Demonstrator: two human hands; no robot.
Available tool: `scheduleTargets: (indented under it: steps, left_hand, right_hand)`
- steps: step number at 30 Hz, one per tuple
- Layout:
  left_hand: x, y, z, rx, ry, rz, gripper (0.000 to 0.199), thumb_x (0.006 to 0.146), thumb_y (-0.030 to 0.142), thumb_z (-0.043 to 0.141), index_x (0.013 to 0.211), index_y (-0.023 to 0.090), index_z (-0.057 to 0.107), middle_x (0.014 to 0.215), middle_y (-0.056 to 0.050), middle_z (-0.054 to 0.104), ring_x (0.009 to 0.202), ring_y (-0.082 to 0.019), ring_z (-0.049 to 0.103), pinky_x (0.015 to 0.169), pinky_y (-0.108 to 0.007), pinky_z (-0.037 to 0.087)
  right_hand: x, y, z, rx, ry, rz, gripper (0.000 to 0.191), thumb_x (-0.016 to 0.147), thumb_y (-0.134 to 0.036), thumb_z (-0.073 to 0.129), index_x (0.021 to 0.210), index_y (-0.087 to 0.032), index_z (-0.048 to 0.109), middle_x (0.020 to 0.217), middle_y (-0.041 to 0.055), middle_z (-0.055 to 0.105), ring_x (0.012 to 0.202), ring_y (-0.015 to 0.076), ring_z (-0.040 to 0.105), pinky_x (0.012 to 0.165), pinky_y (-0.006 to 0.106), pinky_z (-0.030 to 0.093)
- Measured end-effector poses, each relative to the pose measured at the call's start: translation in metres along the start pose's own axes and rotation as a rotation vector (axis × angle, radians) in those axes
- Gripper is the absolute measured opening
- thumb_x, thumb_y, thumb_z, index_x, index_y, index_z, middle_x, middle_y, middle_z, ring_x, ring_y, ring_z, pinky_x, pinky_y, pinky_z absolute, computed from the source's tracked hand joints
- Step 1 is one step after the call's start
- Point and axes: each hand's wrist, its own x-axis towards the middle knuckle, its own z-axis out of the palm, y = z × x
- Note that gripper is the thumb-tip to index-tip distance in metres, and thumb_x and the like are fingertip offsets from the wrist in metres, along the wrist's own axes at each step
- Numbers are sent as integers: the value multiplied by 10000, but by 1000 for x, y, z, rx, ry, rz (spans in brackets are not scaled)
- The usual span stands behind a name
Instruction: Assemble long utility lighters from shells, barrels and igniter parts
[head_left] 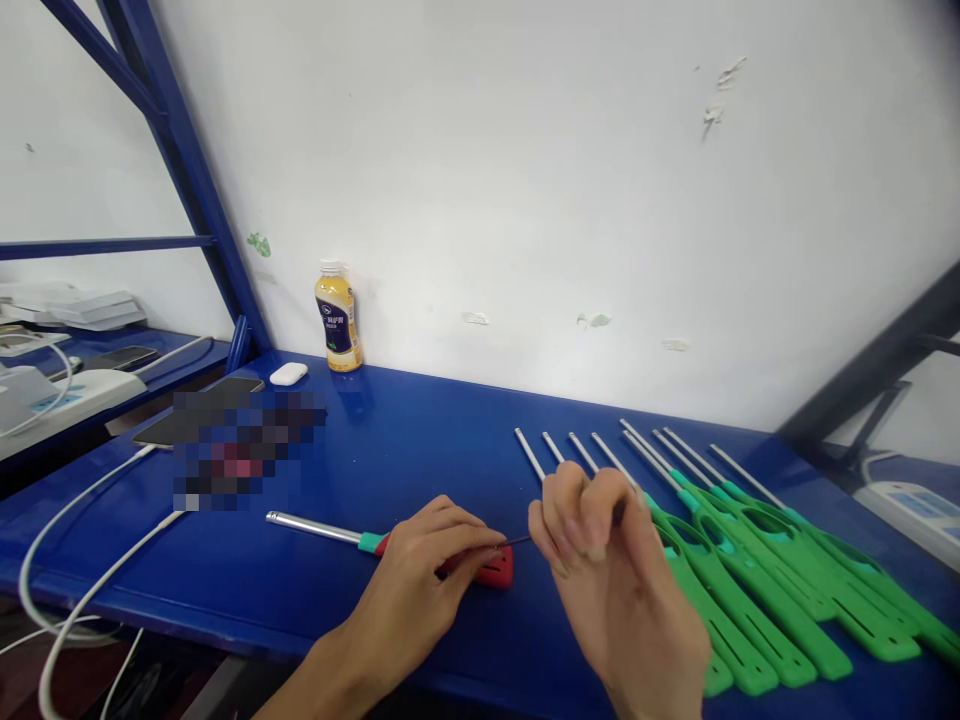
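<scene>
A red long-reach gas lighter (496, 572) with a silver tube and teal collar lies on the blue table. My left hand (435, 550) covers its middle, thumb and forefinger pinched together above the red handle. Between those fingertips and my right hand (600, 540) runs a thin dark rod (519, 541). My right hand is raised, palm toward me, fingers curled around the rod's other end; any handle is hidden inside. Whether my left hand also grips the lighter is not visible. Several green long-reach lighters (757, 560) lie side by side at the right, partly behind my right hand.
A yellow bottle (339, 325) stands by the wall, beside a white earbud case (289, 374). Further left lie a phone (206, 408), a blurred-out item (251, 450) and white cables (71, 520). A white power strip (919, 515) sits beyond the right frame post.
</scene>
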Motion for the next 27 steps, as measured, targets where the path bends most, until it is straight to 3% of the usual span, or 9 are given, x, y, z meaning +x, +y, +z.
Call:
scheduleTargets:
  steps: [8,11,17,23,27]
  left_hand:
    - [-1,1,12,-2,-11,-100,423,922,8,702,1252,272,725,902,40,766,877,-153,731,820,-256,580]
    - [2,0,15,33,-39,-120,441,874,-38,717,1183,276,738,936,40,765,896,-162,718,822,-265,553]
    - [3,-2,18,85,-118,-152,276,872,-45,723,898,229,711,811,64,728,784,-144,670,750,-248,494]
    - [1,-8,21,121,-146,-165,219,921,0,704,858,210,695,820,48,720,757,-146,650,725,-256,483]
    - [0,-6,18,148,-173,-155,191,967,55,680,989,237,735,904,37,748,843,-163,680,796,-281,517]
  right_hand:
    - [0,9,2,-97,117,-69,261,1109,-379,485,963,-280,677,807,-27,461,667,103,435,622,221,422]
    - [-1,13,-2,-152,116,-13,306,1124,-397,446,962,-279,678,846,-19,475,715,111,447,661,240,424]
    - [-1,20,-11,-206,74,92,304,1134,-401,431,1013,-293,688,852,-11,490,744,124,446,687,269,411]
    - [0,22,-11,-340,32,134,305,1126,-434,457,997,-281,688,835,-14,515,762,133,479,727,288,420]
    - [2,12,-10,-560,5,74,263,1108,-393,521,1005,-276,733,978,5,629,903,139,573,826,279,448]
